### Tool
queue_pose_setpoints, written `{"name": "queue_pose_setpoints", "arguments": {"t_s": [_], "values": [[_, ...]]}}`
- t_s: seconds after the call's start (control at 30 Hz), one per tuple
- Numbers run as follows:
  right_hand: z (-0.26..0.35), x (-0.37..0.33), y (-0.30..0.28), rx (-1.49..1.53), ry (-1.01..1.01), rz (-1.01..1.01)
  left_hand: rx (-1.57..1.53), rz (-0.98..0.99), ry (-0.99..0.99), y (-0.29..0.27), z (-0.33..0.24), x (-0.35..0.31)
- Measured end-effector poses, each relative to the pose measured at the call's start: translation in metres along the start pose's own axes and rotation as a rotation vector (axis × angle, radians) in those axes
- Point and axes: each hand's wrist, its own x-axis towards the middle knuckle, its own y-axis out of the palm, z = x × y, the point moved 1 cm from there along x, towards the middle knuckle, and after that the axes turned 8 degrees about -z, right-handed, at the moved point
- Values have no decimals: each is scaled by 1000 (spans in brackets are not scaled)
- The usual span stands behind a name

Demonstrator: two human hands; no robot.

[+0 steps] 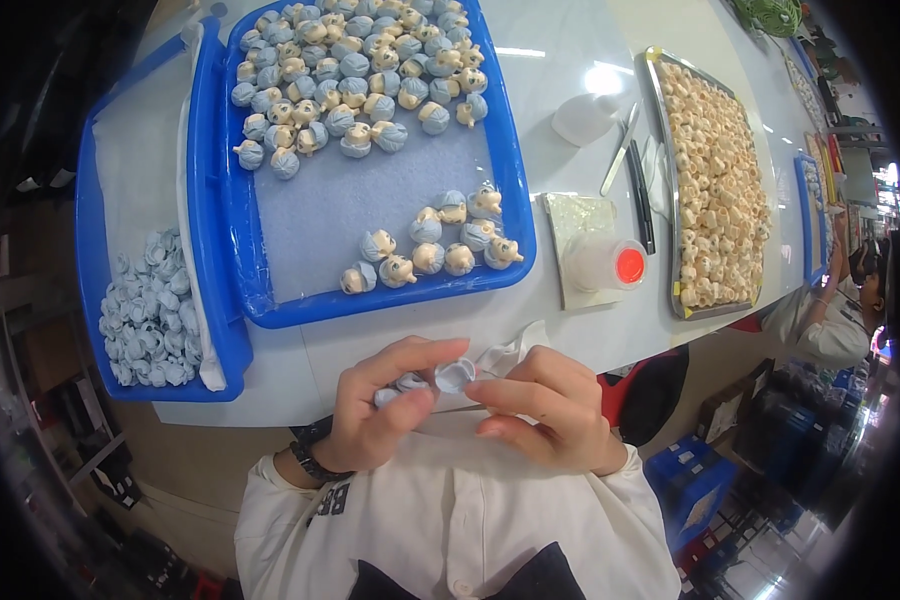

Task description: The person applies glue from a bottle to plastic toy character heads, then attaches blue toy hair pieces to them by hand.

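Fingers [425, 353] of the left hand [375, 400] curl around small pale blue pieces [405, 384], just in front of the near edge of the table [330, 345]. The thumb and fingers cover part of them, so I cannot count them. Right beside them, between the two hands, is a round hollow piece [456, 375], also pale blue (it looks like a tiny bowl). Its open side shows. The right hand [560, 405] has its pointing finger at the edge of this piece, with the thumb a little way below. I cannot tell if the right hand grips it, because its other fingers are bent and hard to see. Something white and crumpled [515, 345] is partly hidden behind the right hand.

Past the hands, a big blue tray [516, 200] has lots of little doll heads [425, 257] with blue hair, and its far end is cut off at the top. To its left, a narrow blue tray [87, 200] has a pile of pale blue bits [152, 320]; the bottom ones are buried. On the right, a metal tray [674, 230] is packed with tan pieces [720, 190], too small to make out well. A cup [595, 262] with something red at its top stands near it. Farther right, another person [832, 325] is partly cut off.
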Motion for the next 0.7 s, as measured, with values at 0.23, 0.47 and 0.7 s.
{"name": "queue_pose_setpoints", "arguments": {"t_s": [0.23,0.47,0.7], "values": [[2,5,2,39,11,21,-150,-37,-20,5,-2,3],[2,-5,2,268,25,77,-1107,233,-418,-6,17,8],[7,4,8,223,-53,169,-900,-88,-464,6,4,11]]}}
